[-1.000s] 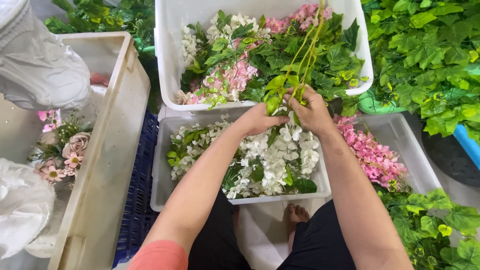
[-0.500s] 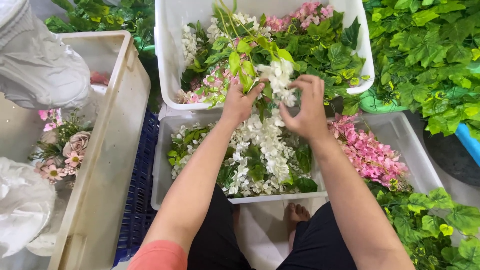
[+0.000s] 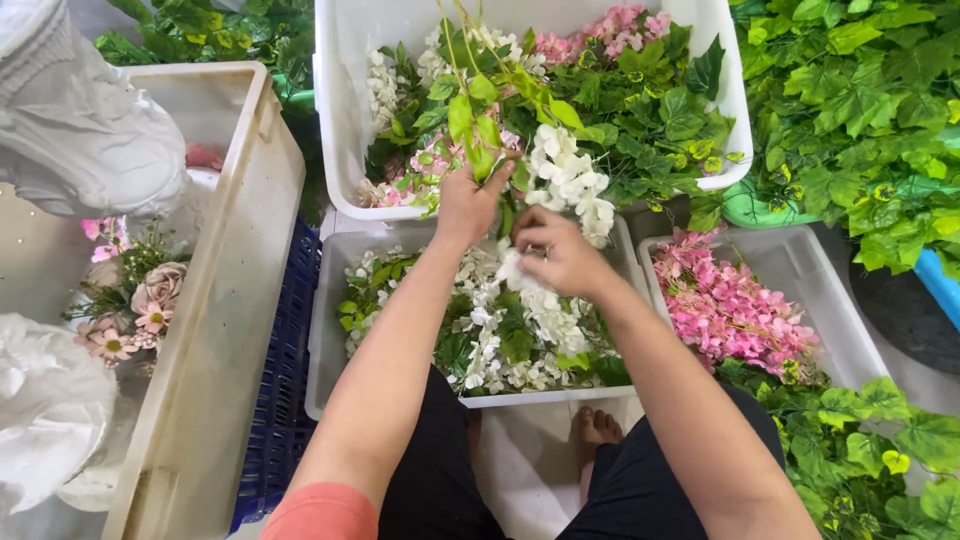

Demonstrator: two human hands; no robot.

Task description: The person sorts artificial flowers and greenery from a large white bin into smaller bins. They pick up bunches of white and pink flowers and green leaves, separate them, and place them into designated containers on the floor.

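Observation:
My left hand (image 3: 468, 200) grips a bunch of artificial green leafy stems with white blossoms (image 3: 565, 175) and holds it up over the bins. Just below and to the right, my right hand (image 3: 558, 255) pinches white petals hanging from that bunch. Under both hands sits a white bin (image 3: 330, 330) filled with white artificial flowers (image 3: 510, 330) and green leaves. Behind it a larger white tub (image 3: 345, 90) holds mixed greenery with pink and white blossoms.
A bin of pink flower strands (image 3: 725, 305) stands at the right, with green leaf garlands (image 3: 860, 110) around it. A long cream crate (image 3: 215, 300) at the left holds a small bouquet (image 3: 125, 295) and white wrapped bundles (image 3: 70, 130). A blue crate (image 3: 285, 400) lies between.
Both hands lifted the leafy white-flowered bunch out of the near bin. The left hand now holds it higher and further left, and the right hand dropped lower onto the hanging petals.

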